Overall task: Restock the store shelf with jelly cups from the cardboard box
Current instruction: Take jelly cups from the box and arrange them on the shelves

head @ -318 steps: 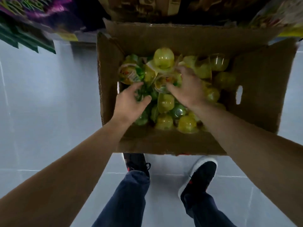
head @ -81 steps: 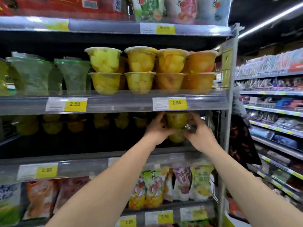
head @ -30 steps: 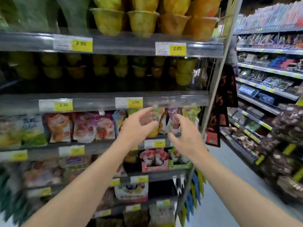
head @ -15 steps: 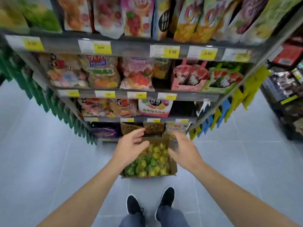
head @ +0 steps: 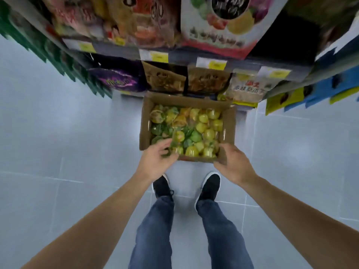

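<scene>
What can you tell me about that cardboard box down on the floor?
The cardboard box is plain brown, open at the top with its flaps folded outward. It sits flat on the pale tiled floor, pushed up against the bottom shelf, just ahead of the person's black shoes. It is nearly full of loose jelly cups, green ones mostly left, yellow right. The left hand reaches over its near edge among the cups; the right hand is at its near right corner.
</scene>
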